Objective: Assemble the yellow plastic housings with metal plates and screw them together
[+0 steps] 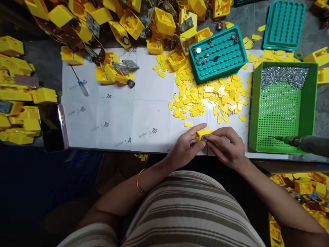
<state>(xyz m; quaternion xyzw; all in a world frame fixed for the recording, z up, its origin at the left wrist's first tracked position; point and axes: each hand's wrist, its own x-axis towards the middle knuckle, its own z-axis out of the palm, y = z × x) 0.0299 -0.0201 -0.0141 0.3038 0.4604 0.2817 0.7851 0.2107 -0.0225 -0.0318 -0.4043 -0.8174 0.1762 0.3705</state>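
Observation:
At the table's front edge, my left hand point(187, 145) is closed around a small yellow plastic housing point(203, 132). My right hand point(227, 145) meets it from the other side, thumb and fingers pinched together at the housing's near face. A small dark and silvery bit shows between the fingertips; its kind is hidden by them. Just beyond the hands lies a spread of small yellow plastic covers point(195, 99). Behind these, a teal tray point(218, 70) with rows of round pockets carries several button cells point(205, 60).
At right stands a green perforated basket point(253, 113) with screws point(284, 75), and a power screwdriver point(312, 144) reaches over it. A screwdriver point(82, 87) and a phone point(52, 127) lie at left. Yellow housings with wires point(164, 22) are heaped along the back. More teal trays point(285, 25) are stacked beyond.

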